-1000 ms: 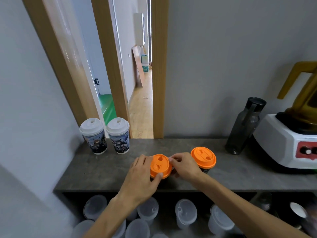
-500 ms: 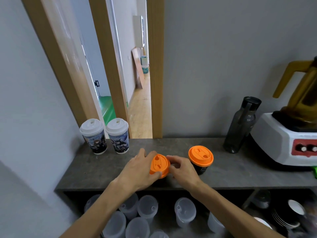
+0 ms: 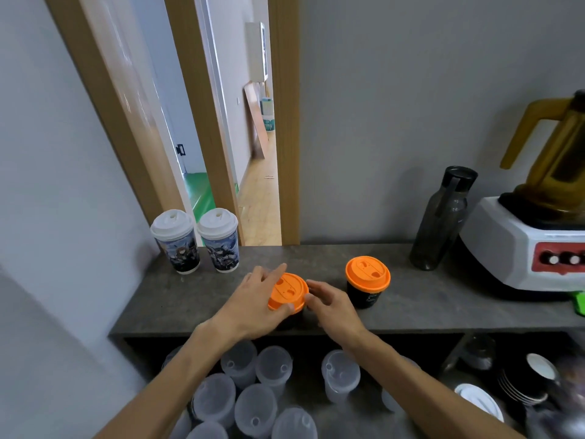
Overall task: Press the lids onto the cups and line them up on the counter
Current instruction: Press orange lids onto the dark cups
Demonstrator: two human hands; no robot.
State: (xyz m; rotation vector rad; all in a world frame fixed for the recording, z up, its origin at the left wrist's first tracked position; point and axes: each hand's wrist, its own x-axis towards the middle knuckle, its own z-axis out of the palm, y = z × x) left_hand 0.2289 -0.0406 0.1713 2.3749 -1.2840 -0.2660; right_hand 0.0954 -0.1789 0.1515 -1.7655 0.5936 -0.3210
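both hands flanked the orange lid (image 3: 287, 292) on the near dark cup, front centre of the counter (image 3: 177, 299). left hand (image 3: 253, 304) cupped its rim, nearer; right hand (image 3: 329, 304) loosely open just beside. lid sat tilted, not seated.

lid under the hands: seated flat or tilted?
Tilted. The orange lid slopes, its far edge higher than the near edge, with the left hand and right hand at its rim. Cup mostly hidden.
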